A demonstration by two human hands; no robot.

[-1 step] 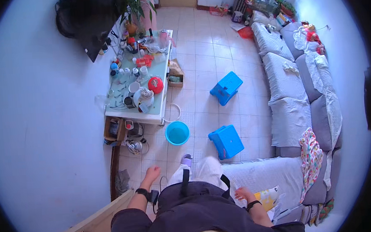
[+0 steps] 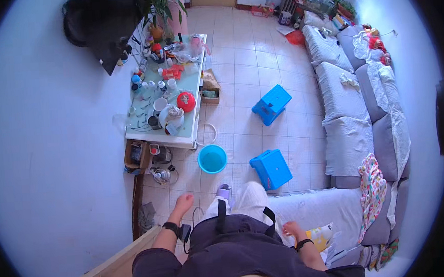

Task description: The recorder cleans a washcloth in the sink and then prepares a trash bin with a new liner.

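My left hand [image 2: 184, 203] hangs beside my left hip, its fingers loosely bent and apart, with nothing in it. On the other side, my right hand [image 2: 292, 229] hangs open and empty by my right hip, next to a yellow and white cushion-like thing [image 2: 321, 236]. Both wrists wear dark bands; a small black device [image 2: 184, 233] sits on the left one. Ahead of my feet a light blue bucket [image 2: 212, 159] stands on the tiled floor. To its right is a blue plastic stool [image 2: 271, 169], with a second blue stool [image 2: 272, 105] farther off.
A cluttered table [image 2: 181, 137] with bottles, bags and a red round container [image 2: 185, 101] stands along the left wall. A covered sofa [image 2: 346, 138] lines the right side and bends round near me. A wooden panel [image 2: 113, 267] is at lower left.
My right knee has come slightly forward. My left hand has shifted a little to the right and forward. The bucket and stools stay where they were.
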